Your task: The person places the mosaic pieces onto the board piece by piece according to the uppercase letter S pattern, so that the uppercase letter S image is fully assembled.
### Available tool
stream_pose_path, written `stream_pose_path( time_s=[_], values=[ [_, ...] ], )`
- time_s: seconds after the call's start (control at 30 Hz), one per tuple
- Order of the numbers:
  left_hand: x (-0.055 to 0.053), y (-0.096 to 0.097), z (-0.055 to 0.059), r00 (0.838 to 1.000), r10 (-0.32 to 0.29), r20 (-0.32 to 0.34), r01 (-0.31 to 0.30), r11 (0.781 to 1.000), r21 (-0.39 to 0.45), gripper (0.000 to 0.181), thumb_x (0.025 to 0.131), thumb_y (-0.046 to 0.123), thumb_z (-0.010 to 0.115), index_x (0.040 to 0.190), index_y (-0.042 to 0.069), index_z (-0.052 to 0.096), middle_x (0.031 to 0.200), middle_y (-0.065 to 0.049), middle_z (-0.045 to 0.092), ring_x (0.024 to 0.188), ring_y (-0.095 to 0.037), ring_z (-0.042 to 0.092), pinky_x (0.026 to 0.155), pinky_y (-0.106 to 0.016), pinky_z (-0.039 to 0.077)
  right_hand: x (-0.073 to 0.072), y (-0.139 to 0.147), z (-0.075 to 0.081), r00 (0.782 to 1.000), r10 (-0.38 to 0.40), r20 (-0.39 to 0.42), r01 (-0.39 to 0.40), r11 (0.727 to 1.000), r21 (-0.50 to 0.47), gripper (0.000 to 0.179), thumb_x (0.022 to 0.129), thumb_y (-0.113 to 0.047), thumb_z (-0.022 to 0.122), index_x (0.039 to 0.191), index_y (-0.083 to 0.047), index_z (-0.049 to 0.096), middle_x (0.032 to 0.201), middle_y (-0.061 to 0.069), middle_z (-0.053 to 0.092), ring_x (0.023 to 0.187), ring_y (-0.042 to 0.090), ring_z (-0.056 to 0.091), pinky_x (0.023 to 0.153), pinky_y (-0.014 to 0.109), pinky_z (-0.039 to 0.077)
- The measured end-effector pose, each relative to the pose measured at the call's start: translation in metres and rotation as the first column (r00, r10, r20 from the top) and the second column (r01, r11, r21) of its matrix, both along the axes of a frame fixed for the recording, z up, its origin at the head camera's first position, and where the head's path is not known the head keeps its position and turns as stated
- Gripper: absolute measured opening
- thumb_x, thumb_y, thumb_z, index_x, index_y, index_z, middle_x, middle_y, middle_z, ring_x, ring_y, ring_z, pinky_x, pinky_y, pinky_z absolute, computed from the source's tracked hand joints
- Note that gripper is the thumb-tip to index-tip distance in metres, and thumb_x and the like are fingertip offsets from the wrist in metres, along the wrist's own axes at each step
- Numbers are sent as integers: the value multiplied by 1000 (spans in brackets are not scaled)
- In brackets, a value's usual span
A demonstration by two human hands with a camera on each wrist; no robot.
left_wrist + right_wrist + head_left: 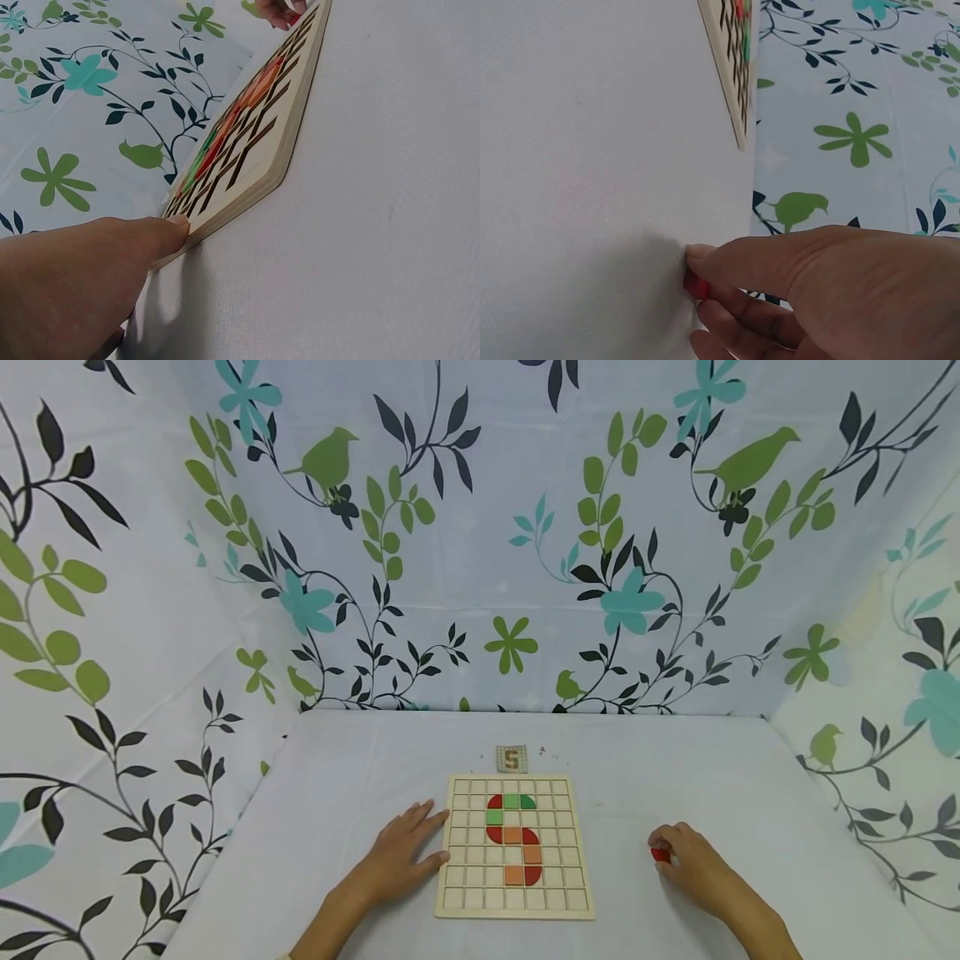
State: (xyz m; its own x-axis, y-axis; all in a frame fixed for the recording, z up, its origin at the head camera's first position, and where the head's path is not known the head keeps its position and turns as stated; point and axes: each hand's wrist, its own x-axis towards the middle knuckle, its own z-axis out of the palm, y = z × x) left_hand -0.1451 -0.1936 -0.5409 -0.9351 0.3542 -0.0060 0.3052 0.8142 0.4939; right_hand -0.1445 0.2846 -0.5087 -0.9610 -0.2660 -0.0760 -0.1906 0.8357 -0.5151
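Observation:
A wooden grid board (467, 877) lies on the white table, with red, green and orange tiles (512, 835) set in its middle cells in an S-like shape. My left hand (401, 852) rests at the board's left edge with fingers spread, thumb and fingertips touching the rim. In the left wrist view the left thumb (169, 234) lies against the board's side. Right of the board, my right hand (693, 864) pinches a small red tile (661, 855) between thumb and fingers. The right wrist view shows this red tile (696, 285) partly covered by the fingers.
Behind the board's far edge lies a small square card (512, 759) with a grid and an S-like figure. A patterned cloth (465, 568) with leaves and birds hangs at the back and both sides of the white table (360, 752).

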Motion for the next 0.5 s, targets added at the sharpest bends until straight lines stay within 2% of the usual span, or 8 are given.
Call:
stream_pose_path(
  time_s=[0.23,0.5],
  values=[
    [0,0,-1,1000,5,-3,-5,1000,-4,68,103,52,63,161,21,46,170,-15,34,159,-42,26,126,-67,22,2,-4,-6,999,5,-43,-6,1000,-7,19,93,-3,77,110,-6,67,104,1,61,100,17,60,86,38,57],
    [2,0,0,1000,5,-6,-5,1000,1,67,103,50,63,161,20,46,170,-16,35,159,-42,27,125,-68,23,-2,-30,-9,994,3,-105,1,999,34,17,92,-3,79,106,-8,70,100,-1,62,96,16,58,82,37,56]
  ],
)
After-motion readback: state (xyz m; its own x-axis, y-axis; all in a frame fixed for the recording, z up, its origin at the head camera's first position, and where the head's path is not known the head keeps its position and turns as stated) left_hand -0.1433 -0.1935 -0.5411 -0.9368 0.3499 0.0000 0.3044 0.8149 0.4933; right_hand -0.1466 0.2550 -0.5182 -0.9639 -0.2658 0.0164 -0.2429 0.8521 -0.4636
